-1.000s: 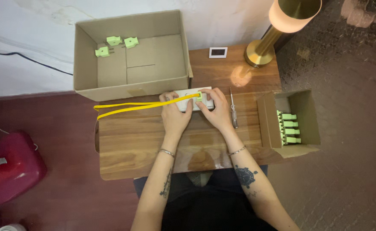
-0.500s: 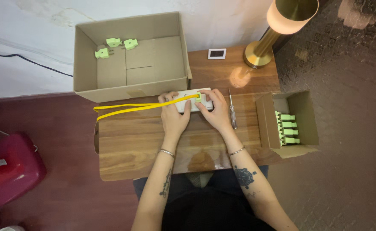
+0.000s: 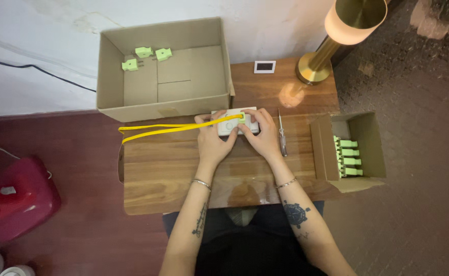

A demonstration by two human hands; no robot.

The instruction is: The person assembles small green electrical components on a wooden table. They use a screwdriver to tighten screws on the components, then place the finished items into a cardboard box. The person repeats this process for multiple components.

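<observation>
A white power strip (image 3: 234, 122) lies flat on a wooden table (image 3: 173, 174), its long side running left to right, just in front of a large open cardboard box (image 3: 165, 105). A green plug (image 3: 242, 118) sits in it, and a yellow cable (image 3: 173, 128) trails away to the left. The left hand (image 3: 213, 143) curls around the strip's left end, fingers pressed on it. The right hand (image 3: 262, 135) grips the right end. Both forearms angle inward from the body. A screwdriver (image 3: 282, 135) lies just right of the strip.
</observation>
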